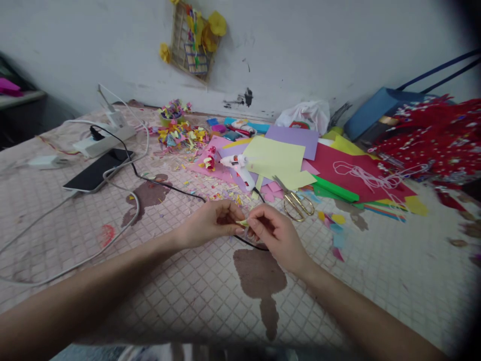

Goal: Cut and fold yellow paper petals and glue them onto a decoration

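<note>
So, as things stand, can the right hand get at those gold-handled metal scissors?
Probably yes: the scissors lie just beyond the right hand, their looped handles uncovered, though its fingertips are busy with a small pale yellow-green strip.

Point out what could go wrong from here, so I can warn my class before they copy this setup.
The black cord passes close under both hands, so a snag might drag the glue gun.
The glue gun lies directly on paper; if hot, it could drip or scorch, though its heat can't be seen.
The scissors lie just beyond the right hand, which might brush the blades when reaching forward.
</note>
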The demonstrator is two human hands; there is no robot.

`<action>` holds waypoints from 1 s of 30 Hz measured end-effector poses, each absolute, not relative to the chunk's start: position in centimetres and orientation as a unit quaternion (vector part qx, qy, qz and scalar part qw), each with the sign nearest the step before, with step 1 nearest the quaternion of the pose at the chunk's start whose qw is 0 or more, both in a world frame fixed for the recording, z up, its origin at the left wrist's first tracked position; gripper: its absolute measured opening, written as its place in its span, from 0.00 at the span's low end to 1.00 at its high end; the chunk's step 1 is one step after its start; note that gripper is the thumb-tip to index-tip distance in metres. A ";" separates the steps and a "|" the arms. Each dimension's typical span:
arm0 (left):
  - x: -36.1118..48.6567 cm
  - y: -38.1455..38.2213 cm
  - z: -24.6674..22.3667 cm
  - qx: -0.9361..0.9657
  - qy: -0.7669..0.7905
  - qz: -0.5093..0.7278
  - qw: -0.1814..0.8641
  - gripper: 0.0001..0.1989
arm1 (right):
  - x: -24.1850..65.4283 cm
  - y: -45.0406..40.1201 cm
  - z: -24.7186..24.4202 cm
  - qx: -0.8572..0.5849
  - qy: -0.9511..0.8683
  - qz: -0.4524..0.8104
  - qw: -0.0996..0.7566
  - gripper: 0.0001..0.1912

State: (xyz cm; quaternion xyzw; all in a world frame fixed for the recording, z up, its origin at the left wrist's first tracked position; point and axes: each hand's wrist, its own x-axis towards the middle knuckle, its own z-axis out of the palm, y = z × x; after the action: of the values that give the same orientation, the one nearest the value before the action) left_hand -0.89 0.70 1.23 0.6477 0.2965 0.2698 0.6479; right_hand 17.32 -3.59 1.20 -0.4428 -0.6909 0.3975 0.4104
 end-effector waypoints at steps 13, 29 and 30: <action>-1.1 0.9 1.6 0.588 0.320 0.283 0.687 0.08 | 17.4 -3.7 0.8 -0.418 -0.798 0.173 0.398 0.05; -0.8 0.6 0.7 0.447 0.329 0.275 0.785 0.10 | 17.3 -3.5 0.2 -0.398 -0.822 0.142 0.382 0.07; -0.8 0.6 0.8 0.438 0.333 0.277 0.788 0.10 | 17.3 -3.5 0.2 -0.397 -0.822 0.143 0.382 0.07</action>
State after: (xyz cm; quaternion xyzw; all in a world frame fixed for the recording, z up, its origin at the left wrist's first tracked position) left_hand -0.76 0.55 0.78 0.4382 0.3326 0.2766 0.7879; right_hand 17.27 -3.52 0.16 -0.3968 -0.8222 0.1427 0.3823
